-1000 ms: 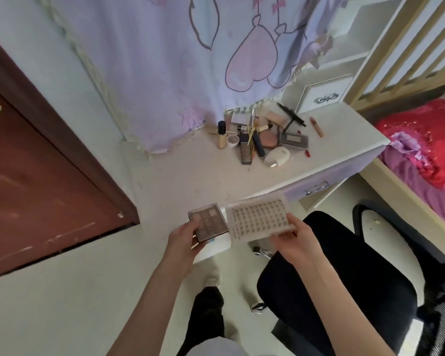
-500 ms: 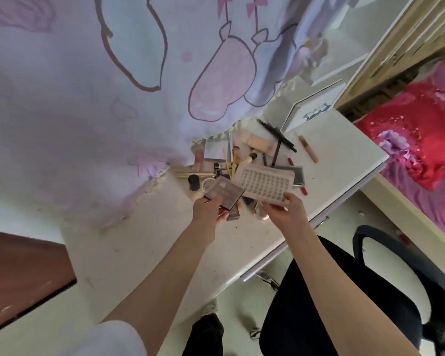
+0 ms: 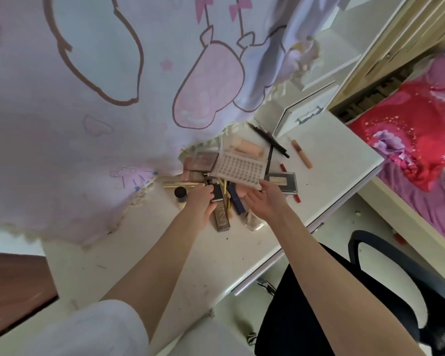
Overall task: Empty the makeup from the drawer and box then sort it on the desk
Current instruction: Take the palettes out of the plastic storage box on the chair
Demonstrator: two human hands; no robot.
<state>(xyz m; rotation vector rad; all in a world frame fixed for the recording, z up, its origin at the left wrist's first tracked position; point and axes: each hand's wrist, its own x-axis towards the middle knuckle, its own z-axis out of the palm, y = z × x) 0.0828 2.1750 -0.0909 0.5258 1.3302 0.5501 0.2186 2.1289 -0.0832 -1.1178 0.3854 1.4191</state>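
— Both palettes have been carried from the front edge of the bench to the pile at its back edge. What is held now?

— By the right hand, nothing can be seen to be gripped: its fingers are spread and loose, with the thumb against the near edge of the lash tray, which has been laid on top of the pile. The eyeshadow palette is seen lying flat at the back, just beside the tray, against the curtain.

— And the left hand?

— Its grip is curled over a dark compact in the pile; whether the compact is pinched or only touched cannot be told.

— What is meant for the task?

— Two more items are judged emptied onto the bench, but sorting is not yet done: everything is heaped together.

— What else is around?

— A UNNY stick and a blue tube are seen sticking out of the pile towards the front edge. A grey compact lies by the right hand, a peach gloss and black pencils nearer the right back corner, a drawer unit beyond them. A black chair stands at the front edge.

— What stands in the way?

— The items overlap closely, so any piece lifted could drag its neighbours. The curtain hem hangs onto the back of the pile and may hide pieces.
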